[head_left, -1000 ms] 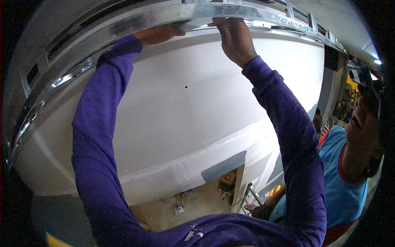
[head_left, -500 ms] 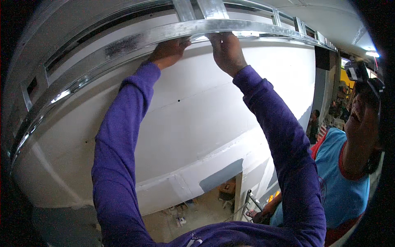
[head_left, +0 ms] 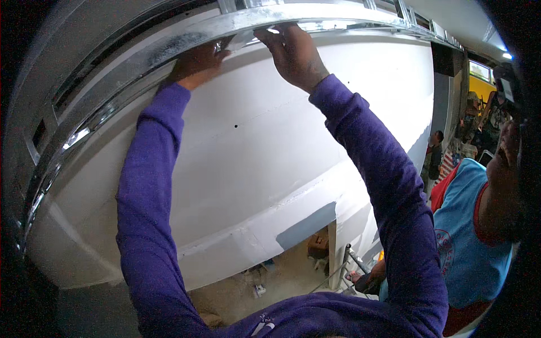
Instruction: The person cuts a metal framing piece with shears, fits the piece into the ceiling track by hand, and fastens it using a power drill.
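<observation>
Overhead runs a long shiny metal channel (head_left: 214, 35), part of a metal frame that curves across the top of the view. My left hand (head_left: 198, 63) reaches up under it with bent fingers closed at its lower edge; the fingertips are partly hidden. A short way to the right, my right hand (head_left: 297, 58) grips the lower edge of the same channel, thumb and fingers bent, tips out of sight behind the metal. Both arms are raised in purple sleeves. Below the frame, a white wall panel (head_left: 259, 152) shows a small dark hole.
At the right, close to my right arm, is another person in a blue sleeveless shirt (head_left: 465, 225). Dark metal tubing (head_left: 352, 259) stands near that person's hand. Far below lies the floor (head_left: 231, 298) with scattered items. A more distant person (head_left: 434, 155) is beyond the panel's end.
My left hand has slid left along the channel, and my right hand has shifted slightly left. The view has tilted, so the frame sits higher in it.
</observation>
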`<move>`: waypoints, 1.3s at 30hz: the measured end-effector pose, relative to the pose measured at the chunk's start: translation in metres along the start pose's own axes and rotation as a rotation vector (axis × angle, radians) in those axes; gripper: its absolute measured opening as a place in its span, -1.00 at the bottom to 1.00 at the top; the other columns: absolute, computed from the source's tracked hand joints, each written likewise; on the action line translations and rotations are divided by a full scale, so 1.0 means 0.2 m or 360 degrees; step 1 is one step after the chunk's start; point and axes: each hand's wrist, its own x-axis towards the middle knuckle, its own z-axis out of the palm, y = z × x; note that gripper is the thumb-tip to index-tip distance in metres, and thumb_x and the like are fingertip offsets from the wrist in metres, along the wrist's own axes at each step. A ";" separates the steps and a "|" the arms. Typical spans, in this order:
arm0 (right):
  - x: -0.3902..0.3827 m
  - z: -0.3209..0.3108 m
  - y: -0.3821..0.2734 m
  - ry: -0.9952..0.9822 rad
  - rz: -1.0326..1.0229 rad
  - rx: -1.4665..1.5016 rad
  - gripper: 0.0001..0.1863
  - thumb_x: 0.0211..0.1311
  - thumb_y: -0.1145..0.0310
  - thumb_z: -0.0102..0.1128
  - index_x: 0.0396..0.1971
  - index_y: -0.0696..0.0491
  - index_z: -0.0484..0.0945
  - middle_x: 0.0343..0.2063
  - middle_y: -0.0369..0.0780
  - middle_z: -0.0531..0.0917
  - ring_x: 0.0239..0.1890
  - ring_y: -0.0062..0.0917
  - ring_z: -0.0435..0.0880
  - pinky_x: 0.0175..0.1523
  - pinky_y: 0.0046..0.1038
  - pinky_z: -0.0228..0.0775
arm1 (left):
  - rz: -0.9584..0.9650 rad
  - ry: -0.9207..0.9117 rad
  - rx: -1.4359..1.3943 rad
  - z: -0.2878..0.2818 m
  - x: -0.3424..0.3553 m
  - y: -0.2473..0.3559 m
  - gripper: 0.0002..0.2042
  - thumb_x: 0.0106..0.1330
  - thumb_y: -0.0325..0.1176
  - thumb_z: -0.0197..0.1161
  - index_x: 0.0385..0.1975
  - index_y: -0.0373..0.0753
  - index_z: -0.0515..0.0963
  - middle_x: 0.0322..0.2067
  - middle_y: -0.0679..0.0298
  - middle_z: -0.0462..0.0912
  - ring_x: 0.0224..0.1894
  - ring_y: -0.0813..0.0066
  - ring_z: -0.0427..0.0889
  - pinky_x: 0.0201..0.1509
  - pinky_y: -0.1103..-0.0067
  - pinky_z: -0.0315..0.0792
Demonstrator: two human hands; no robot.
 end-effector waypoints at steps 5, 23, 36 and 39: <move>-0.01 -0.03 0.06 0.0005 -0.0079 -0.0167 -0.82 0.32 0.34 0.12 -0.20 0.09 0.60 -0.37 -0.07 0.67 -0.34 -0.19 0.67 -0.27 -0.30 0.52 | -0.0017 -0.0132 0.0217 -0.08 0.02 0.04 -0.59 0.32 0.01 0.12 -0.07 -0.21 0.52 -0.14 0.02 0.62 -0.07 -0.02 0.59 -0.01 0.19 0.47; 0.03 0.02 -0.03 -0.0081 0.0013 -0.0001 -0.80 0.34 0.35 0.05 -0.21 0.07 0.64 -0.30 -0.03 0.67 -0.24 -0.11 0.65 -0.14 -0.23 0.51 | -0.0460 -0.0352 0.0101 -0.23 -0.04 0.10 -0.57 0.37 0.06 0.05 -0.04 -0.17 0.54 -0.06 0.10 0.61 0.01 0.07 0.57 0.11 0.19 0.41; 0.04 -0.03 -0.07 -0.0189 0.0151 -0.0036 -0.81 0.33 0.38 0.07 -0.20 0.12 0.62 -0.32 0.00 0.64 -0.26 -0.11 0.62 -0.18 -0.26 0.48 | -0.0431 -0.0361 -0.0038 -0.21 -0.05 0.13 -0.58 0.39 0.02 -0.02 -0.11 -0.17 0.61 -0.07 0.03 0.61 -0.02 -0.02 0.56 0.10 0.17 0.40; 0.04 -0.02 -0.06 -0.0155 0.0108 0.0012 -0.82 0.33 0.40 0.08 -0.20 0.13 0.62 -0.33 -0.01 0.64 -0.27 -0.10 0.63 -0.18 -0.27 0.49 | -0.0369 -0.0326 0.0004 -0.19 -0.05 0.10 -0.62 0.39 -0.01 -0.02 -0.09 -0.14 0.59 -0.05 0.05 0.59 -0.02 -0.02 0.56 0.10 0.17 0.41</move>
